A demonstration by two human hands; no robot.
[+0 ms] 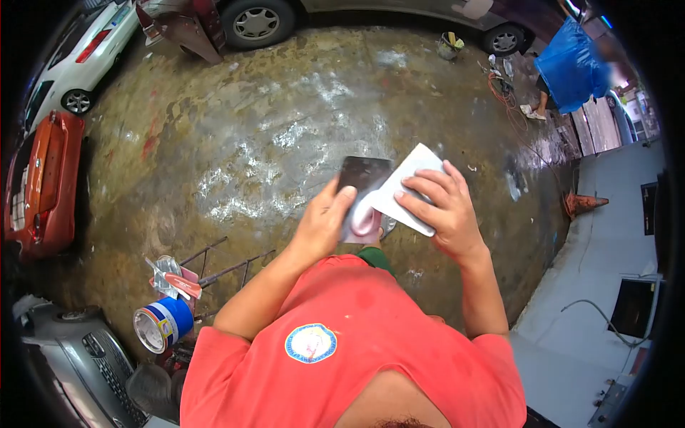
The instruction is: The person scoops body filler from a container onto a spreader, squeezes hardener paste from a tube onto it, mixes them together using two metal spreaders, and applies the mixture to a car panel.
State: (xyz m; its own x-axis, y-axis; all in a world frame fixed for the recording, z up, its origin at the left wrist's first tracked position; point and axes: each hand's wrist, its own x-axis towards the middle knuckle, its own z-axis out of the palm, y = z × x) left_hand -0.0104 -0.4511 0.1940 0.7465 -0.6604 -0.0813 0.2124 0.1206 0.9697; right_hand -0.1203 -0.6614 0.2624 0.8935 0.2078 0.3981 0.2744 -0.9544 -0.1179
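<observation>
Stained floor (285, 114); blue tin (173, 315) at eight o'clock, label illegible. Left hand (323, 220) grips apparently a dark plate (364, 173), right hand (446, 208) a white pad (417, 162).

White car (91, 48), orange cone (579, 205) near pale wall (603, 246), 1 person in blue (569, 70)

The one view looks from the wearer's head, steeply down and forward, through a wide, round-edged lens. The red shirt (357, 321) is nearest, filling the bottom centre; both hands (444, 207) sit mid-frame, close, above the floor (300, 93), which stretches away to a dark car (399, 10) along the top.
</observation>
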